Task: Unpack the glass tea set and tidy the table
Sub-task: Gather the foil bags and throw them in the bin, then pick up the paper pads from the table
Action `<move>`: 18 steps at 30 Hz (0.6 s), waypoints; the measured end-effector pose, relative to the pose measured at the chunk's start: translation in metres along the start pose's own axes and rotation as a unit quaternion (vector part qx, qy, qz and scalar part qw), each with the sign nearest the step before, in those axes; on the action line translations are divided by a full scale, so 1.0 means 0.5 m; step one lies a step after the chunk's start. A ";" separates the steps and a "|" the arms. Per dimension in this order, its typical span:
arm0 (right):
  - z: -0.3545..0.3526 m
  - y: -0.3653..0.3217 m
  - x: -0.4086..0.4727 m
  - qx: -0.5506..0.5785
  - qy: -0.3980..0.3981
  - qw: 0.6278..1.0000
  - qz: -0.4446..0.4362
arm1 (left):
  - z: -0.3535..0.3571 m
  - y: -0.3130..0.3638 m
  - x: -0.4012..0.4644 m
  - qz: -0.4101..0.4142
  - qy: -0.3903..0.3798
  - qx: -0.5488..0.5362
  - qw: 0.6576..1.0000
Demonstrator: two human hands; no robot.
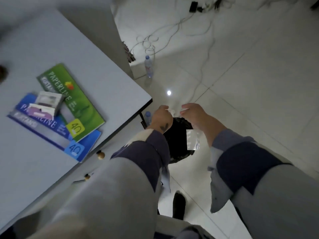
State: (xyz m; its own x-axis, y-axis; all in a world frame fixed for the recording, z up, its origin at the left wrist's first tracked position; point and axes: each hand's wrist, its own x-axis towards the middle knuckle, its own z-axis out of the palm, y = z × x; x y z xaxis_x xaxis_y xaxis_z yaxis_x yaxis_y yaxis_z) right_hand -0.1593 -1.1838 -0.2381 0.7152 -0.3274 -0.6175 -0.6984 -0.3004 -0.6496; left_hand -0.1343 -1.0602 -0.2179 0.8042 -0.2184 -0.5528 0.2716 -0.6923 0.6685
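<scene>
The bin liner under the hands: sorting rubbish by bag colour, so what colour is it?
Black; the bin liner shows best in the head view.

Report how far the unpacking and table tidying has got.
Done: cannot tell; no glass tea set shows in this view. In hand: both the left hand and the right hand hold pale wrapping over the black-lined bin on the floor, apparently discarding it. Left: the table carries a green pad, a blue pad and two small boxes.
</scene>
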 end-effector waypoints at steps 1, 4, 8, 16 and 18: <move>-0.009 -0.029 -0.017 -0.009 -0.004 1.000 -0.021 | -0.021 0.007 -0.021 0.005 0.018 -0.006 1.000; -0.014 -0.125 -0.066 -0.049 -0.010 0.995 -0.091 | -0.100 0.022 -0.081 0.012 0.085 -0.024 0.996; 0.036 -0.256 -0.149 -0.097 -0.048 0.982 -0.158 | -0.222 0.011 -0.155 0.009 0.184 -0.068 0.980; 0.228 -0.412 -0.239 -0.149 -0.120 0.957 -0.220 | -0.452 -0.104 -0.257 -0.085 0.323 -0.086 0.939; 0.281 -0.433 -0.240 -0.179 -0.122 0.949 -0.231 | -0.490 -0.151 -0.259 -0.118 0.339 -0.081 0.930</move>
State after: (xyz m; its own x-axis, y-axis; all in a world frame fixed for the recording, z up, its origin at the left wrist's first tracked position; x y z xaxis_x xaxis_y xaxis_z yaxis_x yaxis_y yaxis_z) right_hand -0.0900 -0.9538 -0.0858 0.9011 0.1176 -0.4173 -0.2426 -0.6609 -0.7102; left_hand -0.1293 -0.8114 -0.0749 0.8455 0.4490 -0.2892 0.5148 -0.5408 0.6652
